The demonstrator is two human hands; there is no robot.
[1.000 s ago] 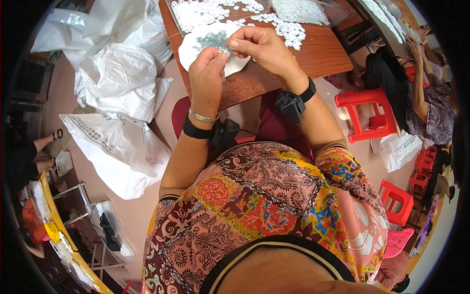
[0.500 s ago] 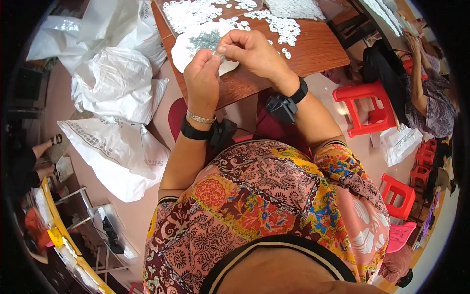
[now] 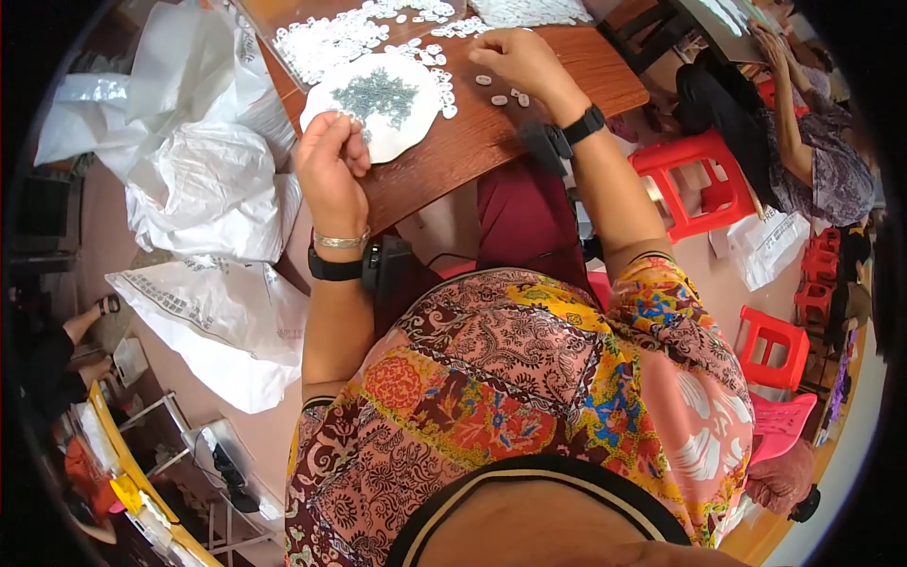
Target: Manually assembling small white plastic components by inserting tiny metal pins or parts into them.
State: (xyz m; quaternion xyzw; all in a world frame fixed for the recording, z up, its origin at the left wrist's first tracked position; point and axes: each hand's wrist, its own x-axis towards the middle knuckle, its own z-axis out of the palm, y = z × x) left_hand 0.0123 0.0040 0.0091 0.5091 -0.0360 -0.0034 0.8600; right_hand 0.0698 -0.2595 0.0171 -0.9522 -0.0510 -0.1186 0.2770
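On the wooden table [image 3: 529, 151] lies a round white plate [image 3: 416, 142] with a heap of small grey metal pieces [image 3: 378, 99] in it. My left hand [image 3: 331, 170] is at the plate's near left edge, thumb and fingertips pinched together; whatever they hold is too small to make out. To the right, my right hand [image 3: 527, 64] is bent down over small white oval pieces [image 3: 499, 100] with holes. Its fingers are curled together, and their tips are partly hidden. A large spread of the same white pieces [image 3: 331, 42] lies beyond the plate.
Big white sacks [image 3: 208, 180] stand on the floor left of the table. A red plastic stool [image 3: 694, 175] is at the right, close to another person [image 3: 822, 161] seated at a separate table. More white pieces [image 3: 529, 9] fill a tray at the far edge.
My hands, together over the plate before, have come apart. The right went right to the loose white pieces; the left moved left and nearer. The whole view has also shifted a little.
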